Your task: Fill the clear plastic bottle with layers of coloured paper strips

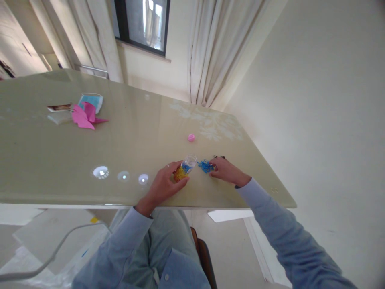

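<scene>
My left hand (167, 182) is wrapped round a small clear jar (190, 161), tilted with its open mouth toward the upper right. Yellow, orange and blue small pieces lie inside it. Just right of the mouth, a loose pile of blue paper clips (205, 165) rests on the table. My right hand (225, 170) reaches in from the right, its fingertips pinched at the pile's right edge. Which clips it grips is partly hidden by the fingers. Several black paper clips (219, 157) show behind that hand. A round pink lid (191, 137) lies farther back.
On the left of the glossy table (135, 132) lie a pink cut-out sheet (86, 115), a blue face mask (93, 101), a small clear packet (59, 117) and a brown-and-white strip (59, 107). The wall (315, 100) runs along the right edge.
</scene>
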Motion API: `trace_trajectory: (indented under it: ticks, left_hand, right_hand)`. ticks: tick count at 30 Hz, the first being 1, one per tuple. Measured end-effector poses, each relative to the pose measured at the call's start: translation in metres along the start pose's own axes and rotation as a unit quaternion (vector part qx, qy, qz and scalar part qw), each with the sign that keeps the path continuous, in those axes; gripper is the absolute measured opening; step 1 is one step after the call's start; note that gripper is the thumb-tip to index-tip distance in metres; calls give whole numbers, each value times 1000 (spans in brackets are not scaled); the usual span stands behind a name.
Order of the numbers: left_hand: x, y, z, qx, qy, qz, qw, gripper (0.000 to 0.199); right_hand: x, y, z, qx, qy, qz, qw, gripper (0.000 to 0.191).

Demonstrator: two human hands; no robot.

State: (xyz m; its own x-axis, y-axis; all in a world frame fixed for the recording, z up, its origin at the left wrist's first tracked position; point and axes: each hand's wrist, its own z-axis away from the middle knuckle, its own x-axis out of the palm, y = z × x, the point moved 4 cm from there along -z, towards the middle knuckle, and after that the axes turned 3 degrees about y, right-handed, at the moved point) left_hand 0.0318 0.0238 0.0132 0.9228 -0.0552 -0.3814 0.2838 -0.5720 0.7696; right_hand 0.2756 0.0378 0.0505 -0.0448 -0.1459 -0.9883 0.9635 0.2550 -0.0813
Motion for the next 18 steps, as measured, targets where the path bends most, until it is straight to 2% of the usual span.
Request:
trace_trajectory:
  ticks: [5, 18]
  left_hand:
    - [0, 0, 0, 1, -3, 5, 1000, 42]
    - [0, 1, -1, 2, -7, 0, 1000, 42]
  right_hand:
    - [0, 0, -8, 0, -4, 19, 1000, 8]
    - [3, 5, -14, 18, 22, 10, 1000, 12]
